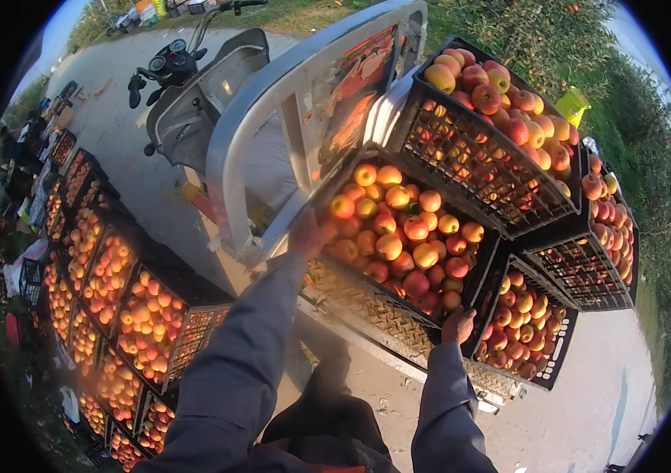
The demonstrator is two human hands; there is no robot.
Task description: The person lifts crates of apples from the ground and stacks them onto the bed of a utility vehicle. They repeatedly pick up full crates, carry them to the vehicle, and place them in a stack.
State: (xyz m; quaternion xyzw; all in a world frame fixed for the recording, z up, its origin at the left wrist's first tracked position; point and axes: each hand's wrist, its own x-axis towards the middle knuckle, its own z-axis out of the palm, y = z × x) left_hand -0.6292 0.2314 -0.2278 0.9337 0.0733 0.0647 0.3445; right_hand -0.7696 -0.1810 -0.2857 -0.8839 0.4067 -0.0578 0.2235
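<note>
A black plastic crate (492,254) of red-and-yellow apples (405,227) rests on the diamond-plate metal bed (365,307) of a cargo tricycle. My left hand (307,235), slightly blurred, grips the crate's left end beside the silver metal rail (226,154); its fingers are partly hidden. At the near right corner, my right hand (458,325) holds the same crate by its rim. Right beside that hand stands a second apple crate (557,355), lower in the view.
Behind, a full crate (483,159) sits higher, with another crate (580,269) to its right. Stacked apple crates (199,331) line the left side. The tricycle's handlebars and gauges (173,56) are at upper left. Apple trees (524,35) border the concrete road (601,355).
</note>
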